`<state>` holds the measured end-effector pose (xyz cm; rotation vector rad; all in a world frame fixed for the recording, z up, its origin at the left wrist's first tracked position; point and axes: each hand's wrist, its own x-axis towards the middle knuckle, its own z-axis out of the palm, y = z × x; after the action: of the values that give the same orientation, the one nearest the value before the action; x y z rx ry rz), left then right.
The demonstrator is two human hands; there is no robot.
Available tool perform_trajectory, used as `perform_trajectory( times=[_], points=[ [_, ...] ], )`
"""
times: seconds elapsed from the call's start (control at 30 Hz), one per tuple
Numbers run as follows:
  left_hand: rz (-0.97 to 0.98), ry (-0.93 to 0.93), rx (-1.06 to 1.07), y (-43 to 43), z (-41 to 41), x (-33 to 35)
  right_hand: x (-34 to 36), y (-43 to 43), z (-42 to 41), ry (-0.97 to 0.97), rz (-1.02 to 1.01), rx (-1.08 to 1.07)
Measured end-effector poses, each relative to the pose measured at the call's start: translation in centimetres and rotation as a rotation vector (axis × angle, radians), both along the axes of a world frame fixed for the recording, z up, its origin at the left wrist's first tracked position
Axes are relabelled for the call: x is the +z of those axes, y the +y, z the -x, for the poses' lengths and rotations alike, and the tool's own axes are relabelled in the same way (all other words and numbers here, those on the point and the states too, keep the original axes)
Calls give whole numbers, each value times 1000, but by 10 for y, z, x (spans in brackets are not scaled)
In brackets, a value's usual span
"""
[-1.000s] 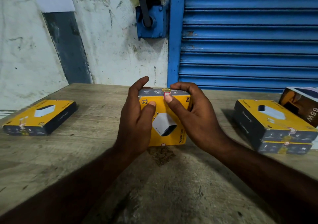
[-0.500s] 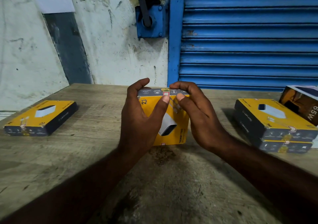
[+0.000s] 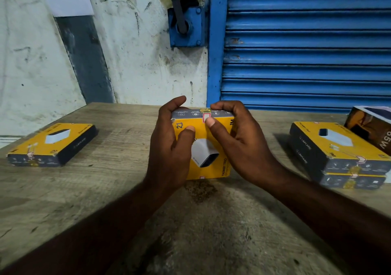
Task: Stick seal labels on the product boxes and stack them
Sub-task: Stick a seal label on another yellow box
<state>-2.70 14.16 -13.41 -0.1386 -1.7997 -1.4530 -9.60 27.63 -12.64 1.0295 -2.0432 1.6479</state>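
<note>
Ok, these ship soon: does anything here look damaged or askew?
Little. The lone box on the left shows a whitish scuff at its near corner. Behind the two-box stack on the right, a darker box sits tilted, not flat. The held box looks intact, its seal label wrapped over the top edge.

Held box [image 3: 208,158] between single box [image 3: 53,144] and stack [image 3: 338,156].

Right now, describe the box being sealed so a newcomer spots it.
Find the blue shutter; below its left edge, over the table, is a yellow box. Unlike the flat box at left and the stack at right, it is held tilted up, a label over its top edge.
</note>
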Motion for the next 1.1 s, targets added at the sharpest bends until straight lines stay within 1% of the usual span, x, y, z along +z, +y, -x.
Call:
perform_trajectory(
  times=[0.17,0.27,0.43,0.57,0.87,1.1],
  points=[
    [7,-10,11,-2,1,0,4,7,1,55,-64,10],
    [32,-19,38,-3,3,0,11,14,4,176,-121,-28],
    [30,-31,27,-4,4,0,10,17,1,374,-49,-54],
    [34,-25,23,-5,3,0,6,16,-1,508,-42,-62],
    [19,-13,6,-5,3,0,4,16,-4,539,-12,-76],
    [28,-8,18,-4,3,1,1,17,0,562,-63,-68]
  ],
)
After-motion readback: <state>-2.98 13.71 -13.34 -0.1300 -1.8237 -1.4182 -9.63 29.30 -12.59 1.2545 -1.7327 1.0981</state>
